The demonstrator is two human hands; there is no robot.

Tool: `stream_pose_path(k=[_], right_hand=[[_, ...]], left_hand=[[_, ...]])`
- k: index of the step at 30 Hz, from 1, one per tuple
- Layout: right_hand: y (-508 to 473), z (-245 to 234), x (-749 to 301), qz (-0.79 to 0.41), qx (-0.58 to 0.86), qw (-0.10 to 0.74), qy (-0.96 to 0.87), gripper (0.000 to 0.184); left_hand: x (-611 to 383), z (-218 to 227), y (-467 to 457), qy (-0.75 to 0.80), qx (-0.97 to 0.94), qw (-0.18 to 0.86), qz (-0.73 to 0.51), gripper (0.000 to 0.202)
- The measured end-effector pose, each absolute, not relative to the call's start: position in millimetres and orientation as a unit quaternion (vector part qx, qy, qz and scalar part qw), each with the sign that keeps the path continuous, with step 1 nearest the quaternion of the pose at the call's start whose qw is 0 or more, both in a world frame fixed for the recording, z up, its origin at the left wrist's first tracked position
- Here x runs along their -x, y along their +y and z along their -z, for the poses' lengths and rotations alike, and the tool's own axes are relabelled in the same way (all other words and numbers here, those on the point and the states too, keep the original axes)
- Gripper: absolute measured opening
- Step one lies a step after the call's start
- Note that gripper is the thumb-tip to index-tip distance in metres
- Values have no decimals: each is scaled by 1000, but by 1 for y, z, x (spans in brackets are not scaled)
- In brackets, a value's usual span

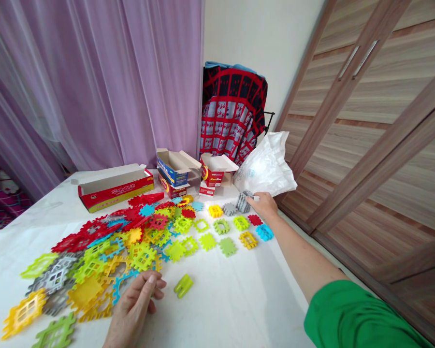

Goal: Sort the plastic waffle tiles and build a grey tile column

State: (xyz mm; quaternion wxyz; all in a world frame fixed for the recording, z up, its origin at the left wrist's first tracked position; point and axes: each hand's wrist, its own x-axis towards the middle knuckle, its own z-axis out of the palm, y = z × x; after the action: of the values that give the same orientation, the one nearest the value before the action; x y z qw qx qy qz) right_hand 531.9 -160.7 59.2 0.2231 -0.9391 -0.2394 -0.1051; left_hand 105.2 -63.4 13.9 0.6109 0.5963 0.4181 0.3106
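I see the right hand (263, 205) clamped on a stack of grey plastic tiles (242, 203) at the far side of the worktop (239, 304), against a white plastic bag (266, 164). The left hand (134, 309) has its fingers together, near a lime-green plastic piece (183, 285). The red carton (112, 191) carries Chinese print, too small for me to read.

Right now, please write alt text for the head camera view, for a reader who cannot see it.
A person's right hand touches stacked grey building tiles beside a white plastic bag. Colourful tiles lie on a white table near the left hand.
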Motion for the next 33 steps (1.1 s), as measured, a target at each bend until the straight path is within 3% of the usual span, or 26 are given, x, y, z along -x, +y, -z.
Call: stream_pose_path(k=[33], right_hand=[[-164,-58,-531,113,941,180,-265,49]], left_hand=[[-105,-13,-64,412,-606,604,-314,65]])
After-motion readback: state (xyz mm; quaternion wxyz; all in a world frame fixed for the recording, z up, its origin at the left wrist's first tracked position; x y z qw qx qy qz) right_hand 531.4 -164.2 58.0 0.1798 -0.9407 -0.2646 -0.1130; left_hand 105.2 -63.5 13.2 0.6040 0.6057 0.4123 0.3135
